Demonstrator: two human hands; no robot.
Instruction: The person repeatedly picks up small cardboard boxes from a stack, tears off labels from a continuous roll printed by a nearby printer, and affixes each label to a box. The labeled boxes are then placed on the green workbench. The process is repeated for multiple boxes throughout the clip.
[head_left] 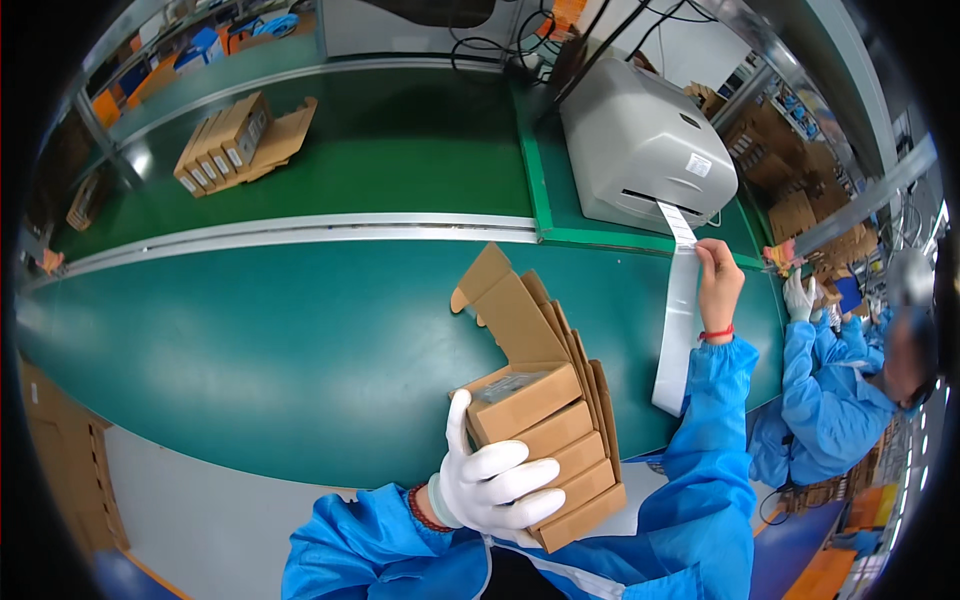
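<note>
My left hand (500,482), in a white glove, grips a carton of small brown cardboard boxes (563,433) close to my body. The carton's flap (512,312) stands up, and the nearest box has a pale label on its end. Bare and closed, my right hand (720,285) pinches the edge of a label strip (677,325) between thumb and fingers. This strip comes out of the front slot of a grey label printer (650,150) and hangs down over the green table (250,350).
Behind a metal rail (300,228), another carton of boxes (235,140) lies on the dark green conveyor belt (400,150). Black cables (500,45) hang beside the printer. At the right a co-worker in a blue smock (830,400) handles things with gloved hands.
</note>
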